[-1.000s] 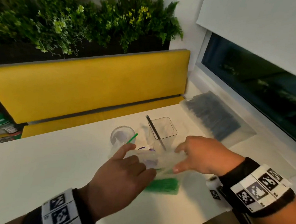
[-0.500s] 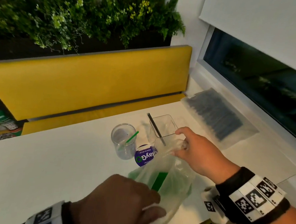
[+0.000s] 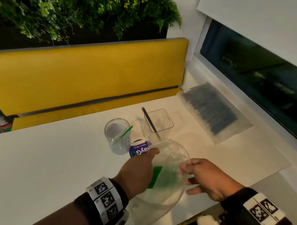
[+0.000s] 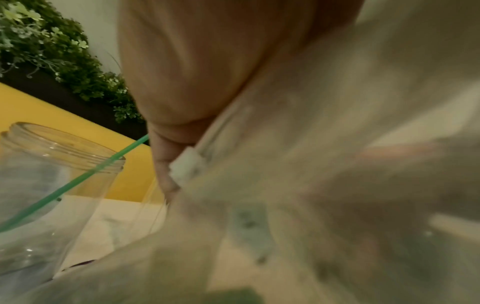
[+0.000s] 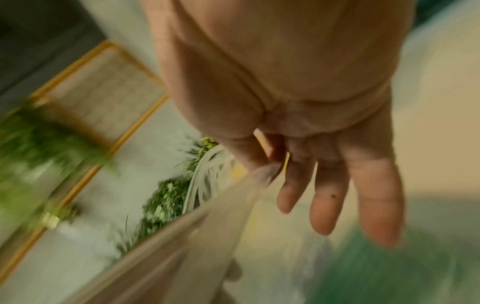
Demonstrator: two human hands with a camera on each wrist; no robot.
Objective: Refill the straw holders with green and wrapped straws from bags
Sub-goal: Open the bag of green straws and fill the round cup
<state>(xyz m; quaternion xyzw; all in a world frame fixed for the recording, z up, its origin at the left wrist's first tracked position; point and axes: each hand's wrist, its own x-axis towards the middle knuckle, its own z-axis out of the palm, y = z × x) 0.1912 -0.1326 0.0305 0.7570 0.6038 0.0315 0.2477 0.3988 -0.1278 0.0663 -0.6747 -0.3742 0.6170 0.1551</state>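
Note:
A clear zip bag [image 3: 168, 166] with green straws [image 3: 164, 178] inside hangs between my hands, its mouth spread wide. My left hand [image 3: 151, 154] grips the mouth's left rim, and the left wrist view shows the zip slider [image 4: 187, 164] by the thumb. My right hand [image 3: 186, 167] pinches the right rim between thumb and forefinger [image 5: 262, 170], with its other fingers straight. Behind the bag, a round clear jar [image 3: 117, 136] holds one green straw [image 3: 126, 132]. A square clear holder [image 3: 159, 122] holds one black straw [image 3: 150, 123].
A flat bag of dark wrapped straws [image 3: 212, 111] lies at the far right by the window. A purple-labelled item [image 3: 140, 149] sits between the jar and the bag. A yellow bench back [image 3: 87, 76] runs behind the white table [image 3: 43, 166].
My left hand has come up from the bag's lower end to the mouth's left rim. My right hand has drawn back toward me, and the mouth now gapes wider.

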